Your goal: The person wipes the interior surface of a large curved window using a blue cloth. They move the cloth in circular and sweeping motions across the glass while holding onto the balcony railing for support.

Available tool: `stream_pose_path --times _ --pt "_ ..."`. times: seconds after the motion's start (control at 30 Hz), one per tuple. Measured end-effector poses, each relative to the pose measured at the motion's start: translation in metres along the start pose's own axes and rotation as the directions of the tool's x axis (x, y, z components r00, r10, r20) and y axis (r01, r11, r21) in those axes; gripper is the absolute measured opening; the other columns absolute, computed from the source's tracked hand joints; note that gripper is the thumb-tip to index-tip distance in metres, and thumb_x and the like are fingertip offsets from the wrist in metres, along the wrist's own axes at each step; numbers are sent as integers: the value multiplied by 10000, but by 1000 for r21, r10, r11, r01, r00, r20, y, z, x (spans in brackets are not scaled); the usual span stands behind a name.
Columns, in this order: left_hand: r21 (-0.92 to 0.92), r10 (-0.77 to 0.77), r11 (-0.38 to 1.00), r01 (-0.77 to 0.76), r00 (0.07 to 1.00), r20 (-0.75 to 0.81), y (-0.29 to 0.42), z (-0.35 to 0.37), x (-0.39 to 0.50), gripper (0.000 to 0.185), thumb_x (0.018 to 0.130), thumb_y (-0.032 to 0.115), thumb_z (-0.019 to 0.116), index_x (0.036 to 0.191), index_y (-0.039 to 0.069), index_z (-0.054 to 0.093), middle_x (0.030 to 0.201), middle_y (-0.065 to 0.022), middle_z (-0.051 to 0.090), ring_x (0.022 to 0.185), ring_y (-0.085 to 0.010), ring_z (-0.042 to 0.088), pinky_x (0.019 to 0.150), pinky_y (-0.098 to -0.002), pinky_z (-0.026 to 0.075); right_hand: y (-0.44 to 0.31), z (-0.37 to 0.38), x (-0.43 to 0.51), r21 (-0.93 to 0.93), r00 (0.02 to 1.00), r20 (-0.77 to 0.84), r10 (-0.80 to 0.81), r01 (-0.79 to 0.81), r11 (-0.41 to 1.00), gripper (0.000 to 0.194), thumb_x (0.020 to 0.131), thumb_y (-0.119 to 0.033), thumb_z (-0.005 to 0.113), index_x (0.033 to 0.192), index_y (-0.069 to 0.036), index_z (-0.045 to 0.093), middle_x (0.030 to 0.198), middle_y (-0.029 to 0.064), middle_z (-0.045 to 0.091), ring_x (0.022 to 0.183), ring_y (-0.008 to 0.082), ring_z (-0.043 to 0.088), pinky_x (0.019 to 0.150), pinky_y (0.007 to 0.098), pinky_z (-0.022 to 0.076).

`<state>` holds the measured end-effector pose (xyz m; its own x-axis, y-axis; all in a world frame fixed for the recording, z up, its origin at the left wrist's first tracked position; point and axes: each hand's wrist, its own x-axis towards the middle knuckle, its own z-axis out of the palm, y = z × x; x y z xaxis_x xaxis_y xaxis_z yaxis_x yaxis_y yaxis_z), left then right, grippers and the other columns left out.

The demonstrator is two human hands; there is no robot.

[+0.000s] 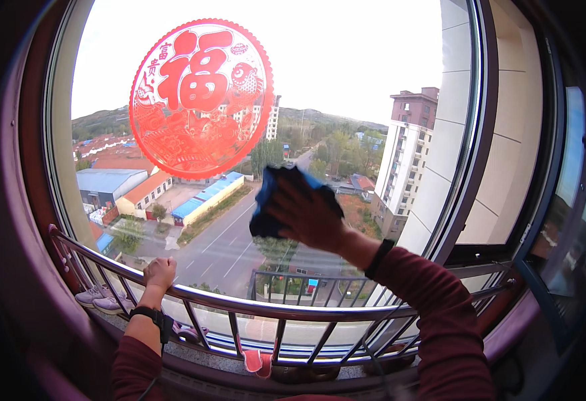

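Observation:
My right hand is spread flat over a dark blue cloth, which lies against the large window pane. The hand and the cloth are slightly blurred. Lower left, my left hand is curled at the top bar of a metal railing; the undersides of its fingers are hidden. A round red paper-cut decoration with Chinese characters and fish is on the glass, up and left of the cloth. Faint pale streaks cross the pane below the cloth.
Pale sneakers stand on the sill behind the railing at left. A pink-red item is at the lower bars, and brown shoes are partly hidden nearby. At right, a window sash stands open. A thin cable hangs by the railing.

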<state>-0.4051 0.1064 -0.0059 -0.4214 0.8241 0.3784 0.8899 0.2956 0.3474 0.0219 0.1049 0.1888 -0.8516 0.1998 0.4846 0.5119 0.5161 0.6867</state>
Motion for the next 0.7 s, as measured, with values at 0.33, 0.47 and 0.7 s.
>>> stream_pose_path --times 0.33,0.47,0.7 --pt "-9 -20 1000 20 1000 22 0 4 2 503 954 411 462 918 34 792 976 -243 748 960 -421 726 924 -516 547 72 -28 20 -100 942 -130 -309 297 950 496 840 -196 672 1334 -233 647 1512 60 533 1490 321 403 1231 499 355" --pt "-34 15 999 -15 1000 15 -1 7 1 498 954 414 469 906 37 790 973 -235 751 953 -421 726 914 -525 545 165 -92 73 -408 941 -312 -128 -11 913 559 830 -169 718 1373 -267 630 1579 10 481 1492 250 414 1027 454 430" --pt "-86 5 996 -8 1000 -29 1 3 -3 482 941 415 488 871 34 777 935 -248 737 930 -440 711 895 -543 537 287 -148 163 -763 898 -425 110 -421 490 524 1068 -371 496 1579 -283 417 1663 59 357 1537 317 313 1213 619 218"
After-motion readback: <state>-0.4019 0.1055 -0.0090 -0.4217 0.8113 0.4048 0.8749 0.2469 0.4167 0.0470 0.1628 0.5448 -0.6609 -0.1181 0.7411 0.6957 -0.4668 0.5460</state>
